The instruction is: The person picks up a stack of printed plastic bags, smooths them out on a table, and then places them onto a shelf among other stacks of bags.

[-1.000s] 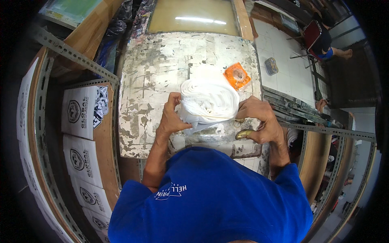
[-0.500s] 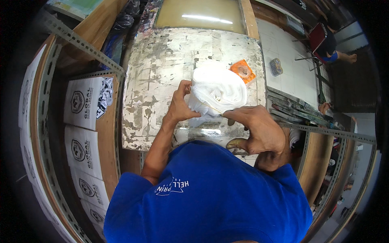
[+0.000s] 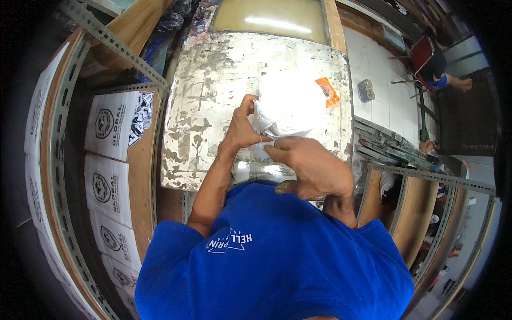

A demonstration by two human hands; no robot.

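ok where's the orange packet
In the head view, the orange packet lies on the worn tabletop, just right of the white bundle and beyond the right hand.

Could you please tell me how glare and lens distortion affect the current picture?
Head view: the white bundle is overexposed, most of its upper folds lost; a bright streak of reflected light crosses the yellowish panel; the left metal shelf post bows along the fisheye rim, beyond which the corners go black.
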